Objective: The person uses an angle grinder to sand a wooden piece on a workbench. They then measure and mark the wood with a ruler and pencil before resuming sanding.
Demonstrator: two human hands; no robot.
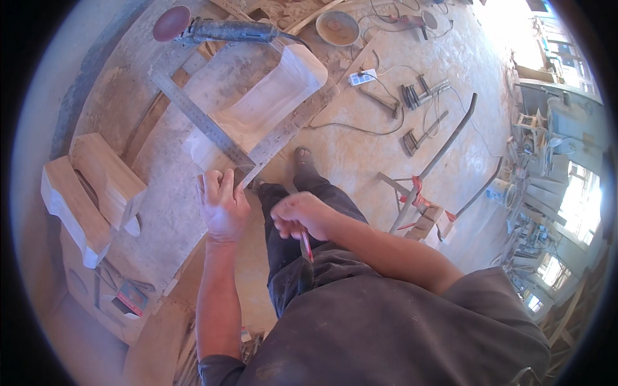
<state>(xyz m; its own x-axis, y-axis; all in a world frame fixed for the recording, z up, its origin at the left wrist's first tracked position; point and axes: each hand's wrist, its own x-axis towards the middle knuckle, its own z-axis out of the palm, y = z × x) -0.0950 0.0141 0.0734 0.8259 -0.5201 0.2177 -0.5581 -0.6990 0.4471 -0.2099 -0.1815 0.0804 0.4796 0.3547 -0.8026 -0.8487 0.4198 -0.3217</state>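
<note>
My left hand is at the near edge of a dusty workbench, its bent fingers closed at the near end of a metal square. The square's long blade runs away across the bench, beside a pale carved wooden piece with a hollowed face. In front of my thighs, my right hand is closed around a slim red-and-white stick, perhaps a pencil; its upper part is hidden in the fingers. An angle grinder with a reddish disc lies beyond the carved piece.
Two shaped wooden blocks lie at the bench's left, above a small dark box. On the floor are a power strip, cables, metal clamps and a round pan. A metal-tube frame stands at right.
</note>
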